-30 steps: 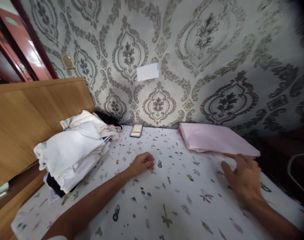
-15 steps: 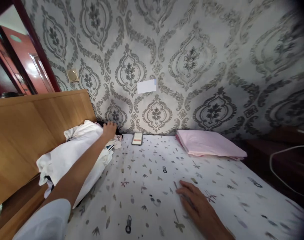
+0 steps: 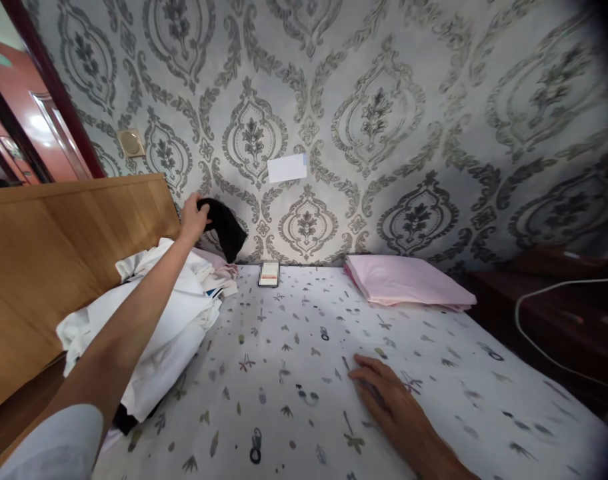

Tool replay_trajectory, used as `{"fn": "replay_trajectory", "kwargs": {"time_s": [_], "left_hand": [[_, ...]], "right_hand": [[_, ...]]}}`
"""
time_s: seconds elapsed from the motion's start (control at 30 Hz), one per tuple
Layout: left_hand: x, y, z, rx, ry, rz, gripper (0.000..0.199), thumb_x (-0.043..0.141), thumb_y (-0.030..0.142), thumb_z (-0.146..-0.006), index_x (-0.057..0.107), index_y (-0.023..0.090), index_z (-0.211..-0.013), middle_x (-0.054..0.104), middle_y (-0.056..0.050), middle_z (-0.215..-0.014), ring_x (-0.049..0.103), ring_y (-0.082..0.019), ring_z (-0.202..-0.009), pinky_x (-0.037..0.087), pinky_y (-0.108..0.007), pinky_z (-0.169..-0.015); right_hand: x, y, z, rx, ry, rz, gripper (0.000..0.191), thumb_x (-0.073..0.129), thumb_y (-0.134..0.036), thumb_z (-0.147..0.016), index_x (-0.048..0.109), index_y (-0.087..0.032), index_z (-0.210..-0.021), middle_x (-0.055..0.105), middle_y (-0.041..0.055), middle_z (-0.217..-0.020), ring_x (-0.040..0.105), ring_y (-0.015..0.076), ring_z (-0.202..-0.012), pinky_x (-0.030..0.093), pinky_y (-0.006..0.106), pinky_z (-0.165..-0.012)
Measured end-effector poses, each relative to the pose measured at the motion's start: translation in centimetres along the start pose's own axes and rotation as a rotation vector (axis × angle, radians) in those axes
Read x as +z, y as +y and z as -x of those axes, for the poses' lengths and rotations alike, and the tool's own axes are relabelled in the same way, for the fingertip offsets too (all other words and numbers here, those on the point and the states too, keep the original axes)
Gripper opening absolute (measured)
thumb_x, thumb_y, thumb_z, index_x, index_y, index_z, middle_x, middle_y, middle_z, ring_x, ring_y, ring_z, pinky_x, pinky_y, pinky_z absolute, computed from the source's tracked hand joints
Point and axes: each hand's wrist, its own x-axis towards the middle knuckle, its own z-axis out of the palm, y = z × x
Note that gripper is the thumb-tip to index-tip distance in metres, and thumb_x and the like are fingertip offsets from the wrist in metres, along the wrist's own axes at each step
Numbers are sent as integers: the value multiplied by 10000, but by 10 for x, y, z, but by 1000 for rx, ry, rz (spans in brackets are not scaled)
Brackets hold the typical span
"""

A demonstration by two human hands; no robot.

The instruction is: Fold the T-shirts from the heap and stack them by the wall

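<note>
Near the wall at the left, my left hand (image 3: 195,215) grips a black cloth (image 3: 225,228), which hangs down from the fingers above the far end of a clothes pile. White clothes (image 3: 174,313) are heaped under my left forearm, with a pink garment (image 3: 217,260) at their far edge. My right hand (image 3: 381,390) lies on the patterned bed sheet (image 3: 284,347) with its fingers slightly apart and holds nothing.
A folded pink cloth (image 3: 409,280) lies at the back right of the bed. Against the wall rests a small framed card (image 3: 269,274). A wooden headboard (image 3: 84,233) borders the left side. A white cable (image 3: 527,327) curves at the right.
My left hand has risen from the pile with the black cloth, which now hangs clear of the clothes. My right hand has stayed on the sheet. The view has shifted slightly.
</note>
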Motion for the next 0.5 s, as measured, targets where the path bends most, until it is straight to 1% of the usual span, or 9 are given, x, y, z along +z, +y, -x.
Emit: {"fn": "replay_trajectory", "kwargs": {"time_s": [0.07, 0.1, 0.17, 0.2, 0.27, 0.33, 0.37, 0.43, 0.5], "left_hand": [[-9, 29, 11, 24, 11, 386, 118, 579, 165, -827, 526, 200, -927, 580, -5, -881, 589, -146, -783, 561, -270, -686], [-13, 42, 23, 20, -9, 502, 129, 601, 175, -805, 520, 210, -900, 567, 12, -849, 583, -129, -750, 547, -235, -648], [-20, 58, 58, -11, -108, 666, 169, 643, 195, -766, 533, 218, -891, 570, 20, -833, 586, -117, -723, 506, -188, -584], [-22, 59, 81, -64, -181, 705, 196, 665, 210, -748, 547, 221, -904, 582, 17, -840, 593, -118, -722, 488, -178, -562], [-23, 49, 129, -251, -385, 692, 272, 706, 234, -705, 574, 226, -942, 617, 0, -879, 623, -137, -756, 491, -191, -568], [-21, 28, 176, -452, -570, 565, 360, 743, 260, -666, 592, 232, -992, 647, -28, -959, 657, -185, -861, 539, -253, -638], [-20, 18, 197, -519, -628, 477, 387, 757, 281, -655, 600, 233, -1006, 654, -45, -1011, 663, -216, -932, 558, -293, -680], [-20, 8, 228, -553, -703, 325, 377, 771, 345, -656, 627, 226, -983, 653, -74, -1094, 653, -267, -1047, 571, -356, -747], [-27, 17, 244, -466, -808, 269, 309, 751, 410, -700, 666, 218, -927, 666, -89, -1102, 653, -290, -1069, 567, -386, -794]], "right_hand": [[-5, -9, -2, 39, -3, -65, 339, 505, -501, -905, 742, -283, -1009, 668, 109, -1309, 656, 316, -1164, 576, 491, -933], [-7, -14, -2, 64, -3, -111, 356, 515, -523, -901, 733, -277, -1037, 671, 113, -1302, 656, 316, -1161, 576, 486, -931], [-10, -26, -2, 132, 2, -240, 419, 537, -578, -892, 700, -263, -1116, 674, 120, -1293, 645, 313, -1182, 555, 483, -967], [-10, -32, -2, 172, 7, -332, 463, 549, -610, -883, 677, -257, -1155, 670, 122, -1296, 637, 309, -1197, 542, 480, -987], [-9, -43, 0, 267, 8, -568, 560, 568, -665, -856, 622, -255, -1233, 652, 127, -1316, 638, 300, -1203, 534, 470, -993], [-6, -50, 3, 363, -3, -809, 633, 582, -687, -839, 555, -271, -1315, 629, 129, -1341, 654, 293, -1176, 552, 462, -946], [-4, -52, 5, 405, -15, -885, 646, 595, -680, -834, 531, -282, -1339, 622, 128, -1348, 660, 294, -1160, 562, 460, -910], [2, -53, 9, 456, -26, -910, 620, 605, -652, -842, 529, -291, -1340, 628, 117, -1334, 648, 287, -1164, 561, 440, -877], [6, -52, 16, 440, -44, -813, 567, 588, -626, -863, 557, -282, -1313, 644, 100, -1298, 629, 267, -1170, 545, 416, -894]]}}
